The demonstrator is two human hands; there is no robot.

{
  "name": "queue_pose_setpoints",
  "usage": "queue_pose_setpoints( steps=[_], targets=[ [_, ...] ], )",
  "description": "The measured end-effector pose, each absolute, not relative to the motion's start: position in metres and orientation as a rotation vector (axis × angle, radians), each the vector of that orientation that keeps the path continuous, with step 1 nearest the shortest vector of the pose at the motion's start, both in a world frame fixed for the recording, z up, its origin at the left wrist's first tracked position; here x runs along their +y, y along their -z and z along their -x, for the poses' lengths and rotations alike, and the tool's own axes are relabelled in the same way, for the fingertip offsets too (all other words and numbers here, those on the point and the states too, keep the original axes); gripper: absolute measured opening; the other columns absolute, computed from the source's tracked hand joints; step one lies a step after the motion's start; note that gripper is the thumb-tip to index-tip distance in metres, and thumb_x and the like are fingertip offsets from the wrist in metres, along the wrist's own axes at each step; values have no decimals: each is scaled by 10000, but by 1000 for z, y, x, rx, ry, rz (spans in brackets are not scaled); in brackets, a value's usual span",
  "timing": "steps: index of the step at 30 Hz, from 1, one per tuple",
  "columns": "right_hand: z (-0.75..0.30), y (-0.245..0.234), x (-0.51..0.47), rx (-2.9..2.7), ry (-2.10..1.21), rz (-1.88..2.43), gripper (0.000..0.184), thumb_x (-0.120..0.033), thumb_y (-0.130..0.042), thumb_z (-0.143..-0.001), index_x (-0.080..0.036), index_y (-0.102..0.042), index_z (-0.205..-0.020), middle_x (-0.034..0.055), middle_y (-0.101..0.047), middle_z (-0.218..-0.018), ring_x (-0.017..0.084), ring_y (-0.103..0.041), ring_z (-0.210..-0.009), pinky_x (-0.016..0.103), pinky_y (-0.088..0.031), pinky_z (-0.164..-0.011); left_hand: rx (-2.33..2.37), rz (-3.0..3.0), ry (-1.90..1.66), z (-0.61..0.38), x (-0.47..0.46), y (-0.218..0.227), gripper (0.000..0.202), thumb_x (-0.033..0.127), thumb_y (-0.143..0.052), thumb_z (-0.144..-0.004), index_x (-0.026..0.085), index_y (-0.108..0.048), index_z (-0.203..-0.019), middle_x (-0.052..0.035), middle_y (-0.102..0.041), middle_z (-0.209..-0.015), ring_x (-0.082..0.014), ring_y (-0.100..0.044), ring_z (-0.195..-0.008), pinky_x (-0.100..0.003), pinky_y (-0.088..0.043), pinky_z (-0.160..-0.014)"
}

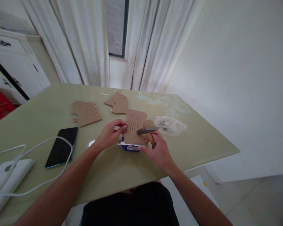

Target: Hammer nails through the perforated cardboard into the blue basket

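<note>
A brown cardboard piece (132, 137) with rows of small dark holes or marks lies in front of me, over a blue-and-white object (131, 147) whose near edge bears a printed label. My left hand (111, 133) is at the cardboard's left edge, thumb and fingertips pinched together. Whatever is between those fingertips is too small to make out. In my right hand (157, 148) is a hammer (151, 139) with a wooden handle. Its dark metal head sits over the cardboard's right part, and the thumb of that hand rests near the blue object.
Another marked cardboard piece (87, 113) and torn cardboard scraps (120, 105) lie farther back. A clear plastic bag (171, 125) with dark bits is on the right. To the left are a black phone (62, 147), a white cable (40, 185) and a white power strip (16, 175).
</note>
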State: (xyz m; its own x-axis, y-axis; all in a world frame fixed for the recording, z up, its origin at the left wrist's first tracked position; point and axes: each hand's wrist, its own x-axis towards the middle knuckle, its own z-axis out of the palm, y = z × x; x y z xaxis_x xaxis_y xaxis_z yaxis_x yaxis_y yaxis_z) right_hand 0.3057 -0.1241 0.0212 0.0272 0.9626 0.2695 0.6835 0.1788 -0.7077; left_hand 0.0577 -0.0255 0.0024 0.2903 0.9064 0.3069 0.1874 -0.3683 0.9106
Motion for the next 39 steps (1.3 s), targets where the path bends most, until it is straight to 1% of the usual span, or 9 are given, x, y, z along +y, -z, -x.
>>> queue_pose_setpoints(
  steps=[10, 16, 18, 21, 24, 27, 31, 35, 39],
  targets=[
    [-301, -28, -126, -1781, -506, 1564, 396, -453, -953, -764, -209, -661, -872, 87, -663, -1160, 201, -606, -808, 317, -476, -690, 994, -1757, -1132, -57, -25, -2, 389, 574, -696, -941, 194, -763, -988, -73, -760, -959, -233, -715, -946, -283, -635, -678],
    [-305, -26, -123, -1798, -517, 1570, 415, -459, -976, -738, -209, -674, -875, 69, -645, -1094, 218, -612, -841, 344, -496, -773, 1001, -1814, -1131, -55, -24, 0, 355, 541, -697, -942, 198, -768, -1000, -73, -769, -963, -230, -724, -922, -302, -646, -701],
    [-307, -31, -122, -1815, -539, 1526, 356, -483, -895, -837, -211, -669, -877, 74, -645, -1080, 237, -631, -900, 363, -502, -835, 1017, -1869, -1142, -55, -24, -1, 315, 501, -683, -953, 201, -773, -990, -75, -773, -964, -225, -725, -905, -295, -638, -691],
    [-311, -46, -118, -1873, -510, 1437, 236, -397, -592, -1062, -219, -651, -918, 86, -662, -1072, 244, -645, -982, 374, -483, -906, 1043, -1971, -1151, -57, -26, -5, 262, 440, -663, -962, 208, -785, -968, -79, -769, -972, -217, -718, -884, -272, -614, -652],
    [-313, -72, -106, -1996, -397, 1442, 257, -332, -526, -1078, -233, -567, -844, 49, -652, -890, 229, -619, -863, 346, -436, -807, 1035, -2004, -1161, -58, -27, -7, 246, 416, -654, -963, 209, -787, -966, -79, -760, -975, -210, -710, -871, -263, -604, -637],
    [-309, -103, -90, -2119, -358, 1465, 342, -355, -519, -1096, -238, -503, -775, -1, -589, -733, 191, -566, -703, 315, -351, -698, 1037, -1983, -1168, -57, -27, -5, 235, 411, -655, -960, 209, -774, -944, -72, -753, -962, -202, -703, -856, -263, -605, -642],
    [-294, -131, -73, -2155, -268, 1475, 349, -355, -518, -1116, -227, -561, -794, -12, -599, -709, 170, -559, -659, 297, -314, -662, 1025, -1968, -1176, -56, -26, -3, 225, 411, -659, -955, 213, -761, -921, -61, -741, -934, -194, -695, -843, -259, -604, -652],
    [-282, -131, -62, -2347, -261, 1519, 334, -347, -547, -1117, -209, -662, -837, 21, -663, -752, 183, -598, -699, 299, -314, -661, 999, -1948, -1171, -56, -27, -3, 215, 399, -663, -949, 210, -750, -894, -57, -724, -925, -186, -687, -829, -246, -593, -637],
    [-281, -131, -59, -2375, -244, 1503, 314, -346, -546, -1123, -199, -703, -894, 35, -689, -788, 188, -613, -724, 300, -321, -666, 975, -1924, -1161, -57, -27, -3, 203, 388, -667, -949, 212, -756, -898, -59, -718, -961, -187, -695, -858, -259, -612, -673]
  ],
)
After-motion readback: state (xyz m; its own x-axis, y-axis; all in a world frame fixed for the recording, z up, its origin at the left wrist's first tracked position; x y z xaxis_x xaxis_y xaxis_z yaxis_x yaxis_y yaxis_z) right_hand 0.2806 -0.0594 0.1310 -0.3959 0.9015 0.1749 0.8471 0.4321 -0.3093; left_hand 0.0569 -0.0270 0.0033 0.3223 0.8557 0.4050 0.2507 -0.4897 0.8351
